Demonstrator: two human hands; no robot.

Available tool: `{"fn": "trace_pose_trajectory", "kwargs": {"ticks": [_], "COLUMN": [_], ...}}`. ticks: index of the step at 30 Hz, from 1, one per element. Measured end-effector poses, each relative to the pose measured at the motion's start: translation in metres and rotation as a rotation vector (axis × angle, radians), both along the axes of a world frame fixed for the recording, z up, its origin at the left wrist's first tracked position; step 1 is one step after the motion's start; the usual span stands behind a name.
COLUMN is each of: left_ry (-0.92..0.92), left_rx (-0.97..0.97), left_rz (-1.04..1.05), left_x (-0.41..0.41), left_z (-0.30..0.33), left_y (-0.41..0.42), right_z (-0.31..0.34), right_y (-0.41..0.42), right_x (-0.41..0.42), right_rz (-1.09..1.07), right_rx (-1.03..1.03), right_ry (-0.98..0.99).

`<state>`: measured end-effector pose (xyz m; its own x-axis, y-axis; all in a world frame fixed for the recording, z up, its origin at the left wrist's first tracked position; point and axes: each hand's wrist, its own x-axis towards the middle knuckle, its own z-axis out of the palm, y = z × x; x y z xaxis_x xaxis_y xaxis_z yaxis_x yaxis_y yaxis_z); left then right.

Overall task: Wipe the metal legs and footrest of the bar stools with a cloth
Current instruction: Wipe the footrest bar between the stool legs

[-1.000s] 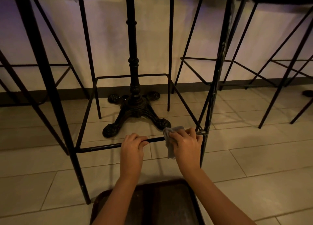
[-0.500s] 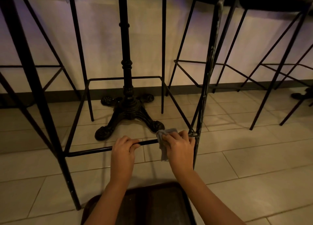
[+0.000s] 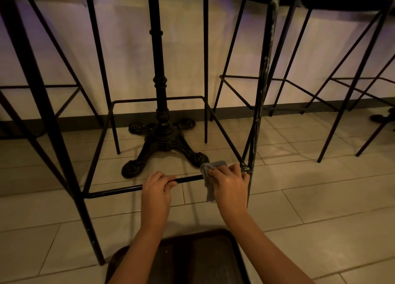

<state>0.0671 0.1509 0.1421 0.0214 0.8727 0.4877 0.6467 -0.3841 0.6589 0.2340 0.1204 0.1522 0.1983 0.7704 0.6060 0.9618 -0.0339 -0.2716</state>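
Note:
A black metal bar stool stands right in front of me, its front footrest bar (image 3: pixel 115 193) running low across the view. My left hand (image 3: pixel 157 189) grips that bar near its middle, fingers curled over it. My right hand (image 3: pixel 229 184) holds a small grey cloth (image 3: pixel 208 177) wrapped over the bar's right end, close to the scuffed front right leg (image 3: pixel 259 104). The cloth's tail hangs below the bar. The front left leg (image 3: pixel 42 104) slants down to the tiled floor.
An ornate black table pedestal (image 3: pixel 163 138) stands on the tiles behind the footrest. More black wire stools stand at left (image 3: pixel 70 95) and right (image 3: pixel 342 104) along a pale wall. A dark brown tray-like surface (image 3: pixel 192 260) lies under my forearms.
The view has shifted slightly, so everything sits a little further left and lower. Both hands keep their grip on the footrest bar; the cloth stays at the right end.

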Motion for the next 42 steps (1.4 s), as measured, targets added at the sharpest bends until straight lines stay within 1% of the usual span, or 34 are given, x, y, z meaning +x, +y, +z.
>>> {"fn": "trace_pose_trajectory", "kwargs": {"ticks": [8, 14, 17, 19, 25, 34, 38, 42], "left_ry": [0.014, 0.005, 0.005, -0.001, 0.004, 0.012, 0.004, 0.000], "left_rx": [0.012, 0.019, 0.021, 0.013, 0.008, 0.034, 0.026, 0.015], "left_rz": [-0.002, -0.005, -0.001, 0.004, 0.007, 0.003, 0.006, -0.002], "left_x": [0.000, -0.001, 0.000, 0.000, 0.000, -0.001, -0.001, 0.000], "left_z": [0.000, 0.000, 0.001, 0.001, -0.001, -0.002, -0.001, -0.001], "left_y": [-0.001, -0.001, -0.001, -0.001, -0.001, 0.000, 0.000, -0.001], "right_z": [0.001, 0.004, 0.005, 0.006, 0.007, 0.006, 0.008, 0.008], "right_y": [0.000, -0.010, -0.010, -0.009, -0.009, -0.011, -0.008, -0.007], "right_x": [-0.012, 0.020, 0.028, 0.024, 0.013, 0.034, 0.034, 0.036], "right_rz": [0.056, -0.040, -0.079, -0.076, 0.008, -0.071, -0.070, -0.075], "right_rx": [-0.045, 0.006, -0.002, 0.009, 0.000, -0.033, -0.053, -0.050], "right_ry": [-0.032, 0.000, 0.029, 0.042, -0.019, -0.035, -0.064, -0.031]}}
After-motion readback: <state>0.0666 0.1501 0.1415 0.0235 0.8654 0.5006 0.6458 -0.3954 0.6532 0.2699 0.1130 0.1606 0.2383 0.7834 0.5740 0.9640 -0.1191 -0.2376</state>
